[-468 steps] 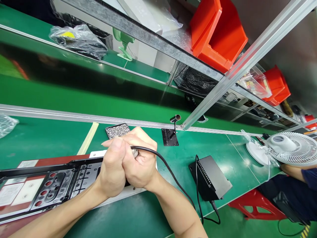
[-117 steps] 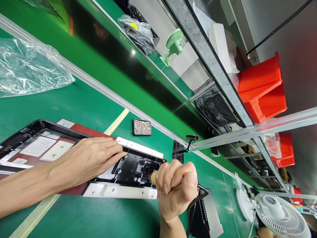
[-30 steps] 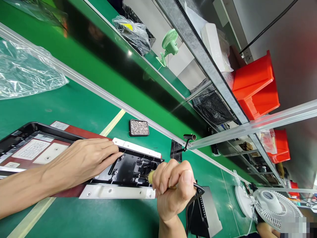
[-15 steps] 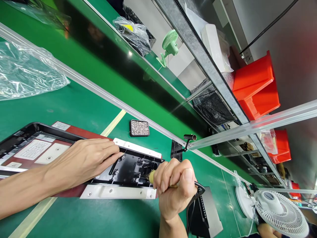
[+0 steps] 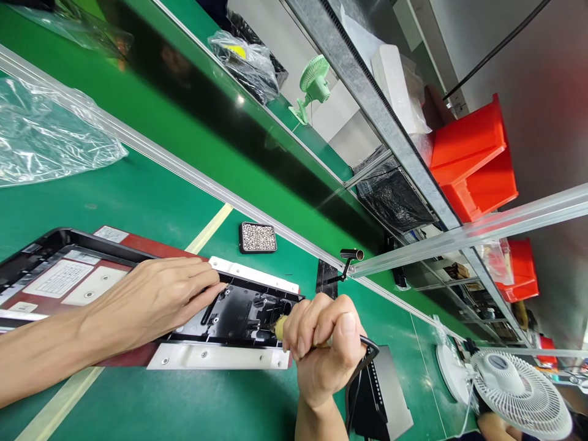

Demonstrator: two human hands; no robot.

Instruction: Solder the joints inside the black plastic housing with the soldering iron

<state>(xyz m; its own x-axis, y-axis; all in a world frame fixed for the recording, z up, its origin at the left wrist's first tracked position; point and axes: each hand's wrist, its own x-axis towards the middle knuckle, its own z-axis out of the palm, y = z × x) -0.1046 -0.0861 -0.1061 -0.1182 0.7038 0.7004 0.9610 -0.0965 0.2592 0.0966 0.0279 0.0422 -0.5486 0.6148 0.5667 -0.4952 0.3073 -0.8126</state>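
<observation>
Forearms enter from the lower edge, both cut off by the frame. Right hand (image 5: 324, 352) is closed in a fist around an electric screwdriver (image 5: 280, 327); only the yellowish front end of the tool shows past the fingers, and the bit itself is too small and dark to make out. A black cable (image 5: 362, 367) leaves the back of the fist and runs down out of view. The tool's tip meets the right end of a black plastic housing (image 5: 239, 312), among moulded ribs where individual screws cannot be told apart.

Left hand (image 5: 156, 297) lies flat and open on the housing, palm down, fingertips touching its upper edge; it grips nothing and covers the middle of the part. The housing rests on a red fixture plate (image 5: 133, 242) with white metal brackets (image 5: 215, 356) along its near and far sides. Its left end runs out of frame.

Just right of the right wrist sits a black power unit (image 5: 390, 404), partly hidden by the wrist and cable. Beyond the housing, a small black tray of screws (image 5: 258, 237) lies on the green bench (image 5: 151, 196), apart from the fixture. A black tool stand (image 5: 344, 266) stands near the aluminium rail (image 5: 184, 174).

Farther left is a crumpled clear plastic bag (image 5: 50, 138). At lower right a white fan (image 5: 519, 392) is partly cropped. Farthest back: a green fan (image 5: 311, 79) and red bins (image 5: 478, 162) on the shelving.
</observation>
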